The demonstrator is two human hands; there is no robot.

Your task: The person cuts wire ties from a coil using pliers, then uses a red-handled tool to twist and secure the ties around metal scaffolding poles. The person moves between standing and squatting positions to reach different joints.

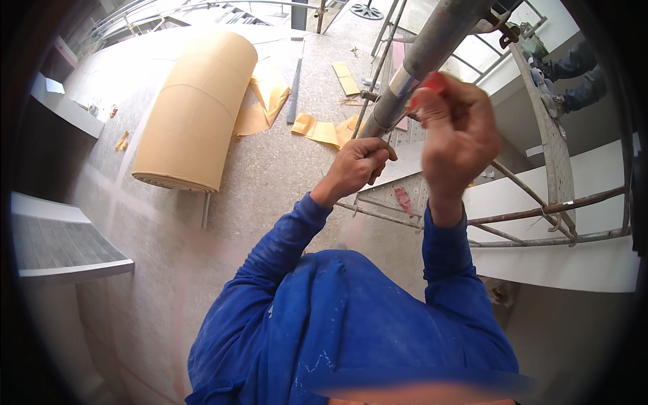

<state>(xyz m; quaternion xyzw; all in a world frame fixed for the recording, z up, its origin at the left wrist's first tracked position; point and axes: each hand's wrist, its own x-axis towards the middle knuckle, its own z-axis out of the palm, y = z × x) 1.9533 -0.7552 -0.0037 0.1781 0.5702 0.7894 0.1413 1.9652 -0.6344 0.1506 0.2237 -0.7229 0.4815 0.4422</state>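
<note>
A thick grey pipe [422, 57] slants down from the upper right toward my hands. My left hand [358, 167] is closed beside the pipe's lower end, knuckles up; what its fingers hold, if anything, is hidden. Raised to the right of the pipe, my right hand [459, 138] is closed and smeared by motion. Between its thumb and fingers shows a small red object [434, 82], too blurred to tell its kind. Both forearms are in blue sleeves.
A large tan roll [196, 108] of sheet material lies on the left, with torn yellowish scraps [317, 128] beside it. Scaffold tubes [540, 196] and a plank [550, 121] stand at the right. Another person's legs [580, 74] show at the far right.
</note>
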